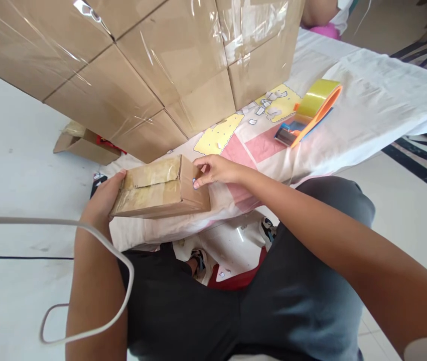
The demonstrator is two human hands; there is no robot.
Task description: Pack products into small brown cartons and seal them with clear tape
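A small cardboard box [153, 200] with clear tape along its top seam sits tilted at the near edge of the cloth-covered table. My left hand [106, 195] is closed around the box's left end, thumb on top. At the opposite end, my right hand [213, 170] has thumb and forefinger curled against the end face. A tiny white-and-blue fleck shows at the thumb tip; what the fingers pinch is too small to make out. To the right, a tape dispenser [311, 113] with a yellowish roll and orange frame lies on the cloth.
Taped cartons [194, 65] are stacked at the back. An opened carton [85, 145] stands against the left wall. Paper scraps [269, 103] lie on the patterned cloth [352, 100]. A white cable [100, 235] loops across my left forearm. Part of another person [318, 12] shows at top right.
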